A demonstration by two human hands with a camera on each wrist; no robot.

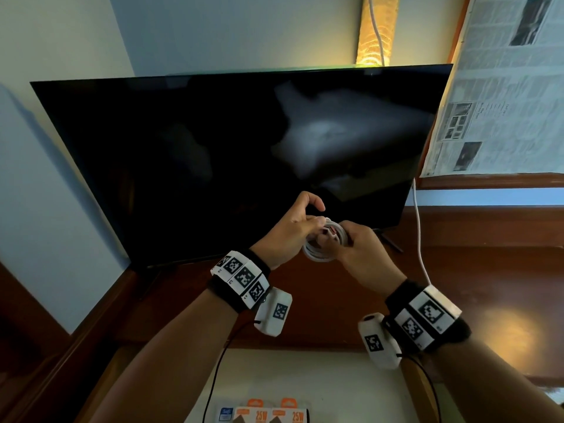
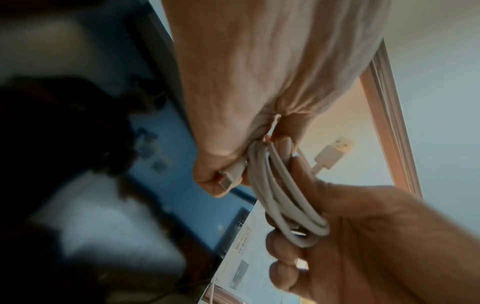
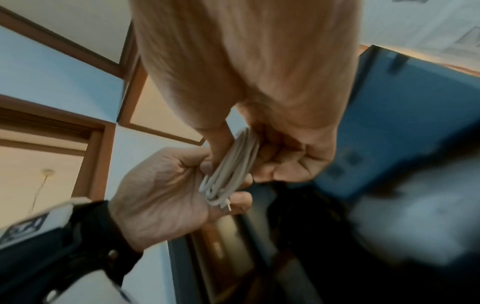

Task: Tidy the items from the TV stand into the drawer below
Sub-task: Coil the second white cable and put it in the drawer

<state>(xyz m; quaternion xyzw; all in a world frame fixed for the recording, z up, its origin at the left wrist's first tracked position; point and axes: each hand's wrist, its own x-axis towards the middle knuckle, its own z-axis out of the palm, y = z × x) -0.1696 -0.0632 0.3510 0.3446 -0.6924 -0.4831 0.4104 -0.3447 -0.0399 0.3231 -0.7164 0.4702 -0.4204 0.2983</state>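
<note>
Fingers (image 2: 283,265) of the right hand (image 1: 363,254) and left hand (image 1: 287,233) curl round a coiled white charging cable (image 1: 317,250) at frame centre, above the open pale-lined drawer (image 1: 335,377) holding orange-labelled boxes (image 1: 274,415); stowing appears pending.

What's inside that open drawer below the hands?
Along the bottom edge of the head view, the drawer shows a pale floor with two orange boxes marked 25W and a small blue-and-white pack. The frame cuts them off; the forearms cover the drawer's sides.
</note>
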